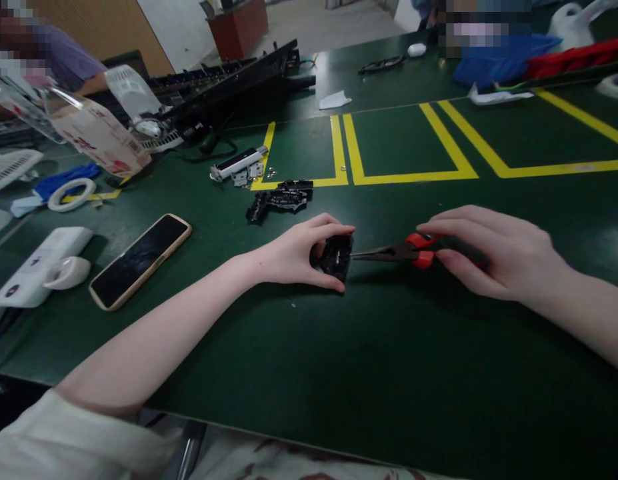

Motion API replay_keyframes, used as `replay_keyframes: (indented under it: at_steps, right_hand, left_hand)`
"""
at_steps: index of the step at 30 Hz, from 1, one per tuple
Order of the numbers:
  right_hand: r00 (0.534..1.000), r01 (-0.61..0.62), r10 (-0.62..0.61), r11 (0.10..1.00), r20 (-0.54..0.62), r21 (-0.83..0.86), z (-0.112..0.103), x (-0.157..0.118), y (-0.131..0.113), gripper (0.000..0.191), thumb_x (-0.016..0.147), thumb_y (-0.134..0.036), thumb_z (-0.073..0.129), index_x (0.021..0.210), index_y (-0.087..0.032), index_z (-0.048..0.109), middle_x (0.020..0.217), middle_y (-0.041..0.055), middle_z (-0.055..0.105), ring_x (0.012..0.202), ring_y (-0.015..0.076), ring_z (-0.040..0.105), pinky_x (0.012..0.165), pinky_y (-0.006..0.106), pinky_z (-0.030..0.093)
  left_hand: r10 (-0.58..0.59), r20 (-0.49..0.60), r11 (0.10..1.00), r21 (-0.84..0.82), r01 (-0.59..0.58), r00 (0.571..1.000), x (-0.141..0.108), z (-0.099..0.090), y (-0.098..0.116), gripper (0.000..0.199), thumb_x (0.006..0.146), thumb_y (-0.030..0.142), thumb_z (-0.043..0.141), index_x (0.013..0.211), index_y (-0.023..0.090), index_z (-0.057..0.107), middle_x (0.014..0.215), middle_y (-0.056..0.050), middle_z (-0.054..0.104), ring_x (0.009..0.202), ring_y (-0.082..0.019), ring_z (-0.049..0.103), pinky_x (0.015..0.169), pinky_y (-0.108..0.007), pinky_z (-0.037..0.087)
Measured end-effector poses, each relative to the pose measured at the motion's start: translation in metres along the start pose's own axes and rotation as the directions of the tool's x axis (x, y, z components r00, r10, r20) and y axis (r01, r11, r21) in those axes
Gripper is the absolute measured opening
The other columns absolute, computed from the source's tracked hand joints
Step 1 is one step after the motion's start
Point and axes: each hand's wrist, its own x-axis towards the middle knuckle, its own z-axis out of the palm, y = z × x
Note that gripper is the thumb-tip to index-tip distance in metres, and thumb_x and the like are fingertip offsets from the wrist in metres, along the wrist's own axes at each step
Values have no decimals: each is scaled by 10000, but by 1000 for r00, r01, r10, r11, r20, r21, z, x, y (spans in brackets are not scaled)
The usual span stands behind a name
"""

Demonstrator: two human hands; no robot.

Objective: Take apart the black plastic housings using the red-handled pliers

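Note:
A small black part point(337, 257) is gripped between the thumb and fingers of my left hand point(309, 250), low over the green table. My right hand point(499, 250) is wrapped round red-handled needle-nose pliers point(396, 253). The pliers point left, and their narrow tip meets the right edge of the black part; whether the jaws grip anything there is too small to tell. Just beyond my left hand lie several black pieces point(283, 199) in a cluster. Behind them is a silver and black part point(239, 163) with small metal plates point(247, 175) beside it.
On the green table point(339, 373), a phone point(141, 261) and a white device point(41, 267) lie left. Farther back are a tape roll point(72, 195), a paper bag point(96, 130), a long black assembly point(233, 83) and a blue bin point(503, 61). A person's arm shows at upper left.

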Motion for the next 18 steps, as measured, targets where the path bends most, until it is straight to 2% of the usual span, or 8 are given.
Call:
replay_keyframes:
  at_steps: [5,8,14,18]
  right_hand:
    - [1000,-5,5,1000,18,-9,0,1,-1,309,919,-246,526,1205,-164,614,1057,126,686,902,243,671,710,360,564]
    - [1000,-5,4,1000,25,6,0,1,-4,307,929,-254,518,1213,-175,605,1060,121,681,897,246,672,695,370,569]
    - [997,-41,37,998,74,45,2,-1,-5,357,929,-276,514,1279,-292,581,1104,90,679,918,265,678,691,409,577]
    - [998,1,-3,1000,70,22,3,1,-5,339,927,-268,525,1255,-217,597,1092,117,679,907,260,674,684,392,571]
  left_hand:
    - [39,-10,991,130,-37,999,2,5,5,769,764,544,788,1391,208,494,1345,-123,523,1146,-283,579,898,-392,530]
    - [53,-15,978,202,-48,998,2,7,7,766,772,573,767,1378,192,493,1335,-125,533,1150,-292,591,948,-414,516]
    - [60,-22,963,266,-52,998,2,8,7,782,775,593,754,1374,162,496,1314,-132,540,1109,-284,609,935,-399,521]
    - [66,-23,962,269,-57,998,2,8,7,779,779,624,736,1362,163,504,1311,-132,539,1105,-286,610,927,-395,523]
